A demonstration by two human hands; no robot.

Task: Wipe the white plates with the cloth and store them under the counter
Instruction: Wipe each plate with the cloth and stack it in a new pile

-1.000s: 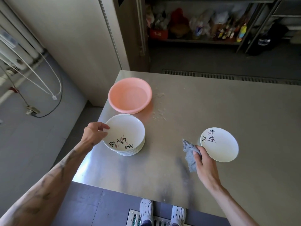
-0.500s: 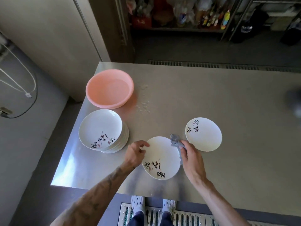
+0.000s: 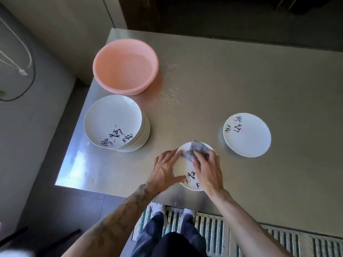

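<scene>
A white plate [image 3: 182, 168] with black brush lettering lies near the front edge of the steel counter [image 3: 241, 80]. My left hand [image 3: 165, 168] grips its left rim, thumb on the near edge. My right hand [image 3: 207, 169] holds a grey cloth [image 3: 196, 148] and presses it onto the plate's far side. A stack of several like plates [image 3: 115, 123] stands to the left. One single plate [image 3: 247, 135] lies apart on the right.
A pink plastic basin [image 3: 125, 65] sits behind the stack near the counter's far left corner, with water drops [image 3: 169, 93] beside it. The counter's left edge drops to the floor. A metal floor grate [image 3: 213, 232] lies under my feet.
My left hand took the top plate from the stack and set it down in front of me. My right hand brought the cloth onto it. The view has tilted further downward.
</scene>
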